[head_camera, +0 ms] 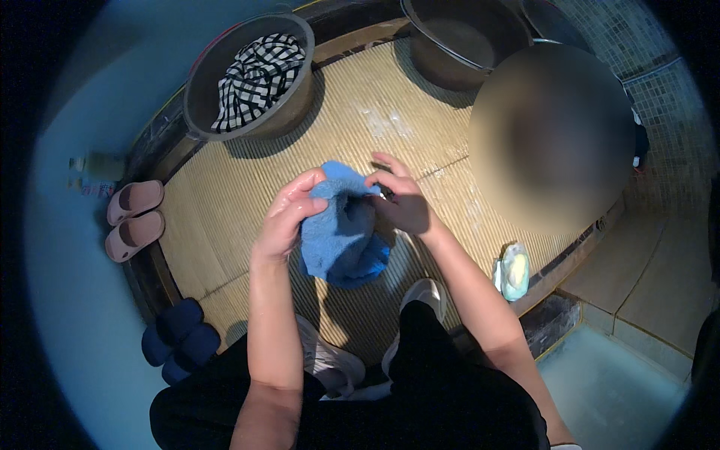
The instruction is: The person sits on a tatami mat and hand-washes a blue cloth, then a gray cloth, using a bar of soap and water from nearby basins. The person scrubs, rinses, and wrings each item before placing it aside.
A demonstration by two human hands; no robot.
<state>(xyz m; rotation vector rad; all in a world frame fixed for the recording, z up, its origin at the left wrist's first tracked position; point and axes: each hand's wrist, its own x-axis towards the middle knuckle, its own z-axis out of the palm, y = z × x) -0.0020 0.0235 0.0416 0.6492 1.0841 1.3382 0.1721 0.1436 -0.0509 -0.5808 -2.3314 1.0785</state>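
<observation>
A crumpled blue cloth (340,236), like a small towel, hangs between my two hands above the ribbed tan floor. My left hand (292,211) grips its upper left side, thumb across the front and skin shiny with wet. At the cloth's upper right edge, my right hand (402,197) pinches it between thumb and forefinger, with the other fingers raised. Folds hide the cloth's underside. Below it, my pale shoes (424,298) stand on the floor.
A grey basin (194,107) holding checked black-and-white fabric (259,79) stands upper left. Another dark basin (455,42) is at the top. Pink slippers (135,202) and navy slippers (180,340) lie at left. Soap in a holder (514,273) sits at right; a large blurred patch hides the area above it.
</observation>
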